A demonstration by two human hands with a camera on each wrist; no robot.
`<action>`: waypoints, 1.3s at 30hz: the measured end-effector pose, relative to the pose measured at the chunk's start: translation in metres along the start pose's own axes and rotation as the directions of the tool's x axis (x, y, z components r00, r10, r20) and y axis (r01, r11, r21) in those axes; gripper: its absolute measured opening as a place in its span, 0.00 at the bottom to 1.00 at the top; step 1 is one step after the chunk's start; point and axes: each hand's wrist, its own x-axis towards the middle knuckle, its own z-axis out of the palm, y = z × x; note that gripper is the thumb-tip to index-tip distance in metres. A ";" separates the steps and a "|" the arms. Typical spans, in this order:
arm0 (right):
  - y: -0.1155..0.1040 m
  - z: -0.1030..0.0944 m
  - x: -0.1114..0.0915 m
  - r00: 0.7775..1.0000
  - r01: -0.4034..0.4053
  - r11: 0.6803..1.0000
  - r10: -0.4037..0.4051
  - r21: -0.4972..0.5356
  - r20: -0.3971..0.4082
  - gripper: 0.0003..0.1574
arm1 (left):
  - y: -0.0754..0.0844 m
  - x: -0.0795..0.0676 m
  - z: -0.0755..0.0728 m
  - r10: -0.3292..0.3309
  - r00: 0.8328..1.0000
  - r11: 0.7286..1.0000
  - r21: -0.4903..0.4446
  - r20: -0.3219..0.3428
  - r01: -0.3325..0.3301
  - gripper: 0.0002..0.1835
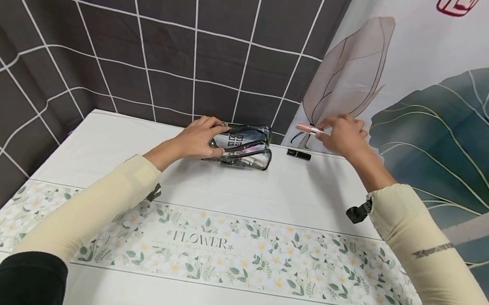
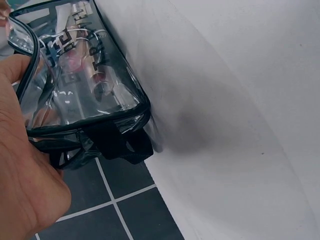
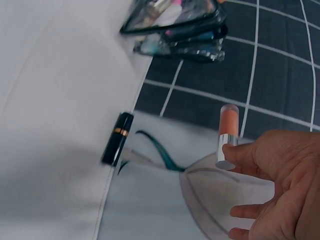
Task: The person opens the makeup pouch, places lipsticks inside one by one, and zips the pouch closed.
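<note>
Clear pouch: we see the black-trimmed transparent pouch [image 1: 248,148] at the middle of the far edge of the bench [image 1: 240,192], with a pink item [image 2: 75,61] showing through its wall.
Left hand: our left hand [image 1: 198,137] grips the pouch at its left end, thumb on the near side, fingers on the far side.
Right hand: our right hand [image 1: 345,136] pinches the peach-and-silver cosmetic tube [image 3: 229,129] by its silver end, the lower fingers spread free.
Peach tube: we have it raised at the far edge, right of the pouch and well apart from it.
Black tube: a gold-banded black lipstick tube [image 1: 299,154] lies along the far edge, between the pouch and our right hand, touched by neither.
Step in hand: we judge it to be handling the peach tube while steadying the pouch; whether it is going in or coming out, we cannot tell.
Next move: packing would call for parting the pouch's mouth and carrying the tube leftward; unpacking, for lowering it onto the bench beside the black one.
</note>
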 end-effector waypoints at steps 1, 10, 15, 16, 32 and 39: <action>-0.004 0.001 0.000 1.000 0.007 1.000 -0.007 -0.003 -0.004 0.27 | 0.000 0.000 0.000 0.001 1.000 1.000 0.000 0.000 -0.001 0.45; -0.041 0.014 0.001 0.992 0.129 0.991 -0.129 0.021 -0.015 0.25 | 0.001 0.000 0.000 -0.003 1.000 1.000 -0.007 -0.002 0.003 0.46; -0.061 0.022 0.000 0.984 0.180 0.983 -0.179 0.022 -0.013 0.24 | 0.000 -0.001 0.002 -0.007 1.000 1.000 -0.008 -0.010 0.006 0.45; -0.064 0.023 0.000 0.983 0.185 0.983 -0.184 0.021 -0.012 0.24 | 0.000 -0.001 0.002 -0.006 1.000 1.000 -0.008 -0.012 0.006 0.45; -0.100 0.039 0.002 0.967 0.254 0.966 -0.254 0.046 -0.009 0.25 | 0.001 -0.001 0.000 -0.005 1.000 1.000 -0.011 -0.005 0.005 0.47; -0.104 0.043 0.000 0.966 0.255 0.962 -0.257 0.097 0.009 0.28 | 0.002 -0.001 -0.001 -0.013 1.000 1.000 -0.012 0.004 0.013 0.46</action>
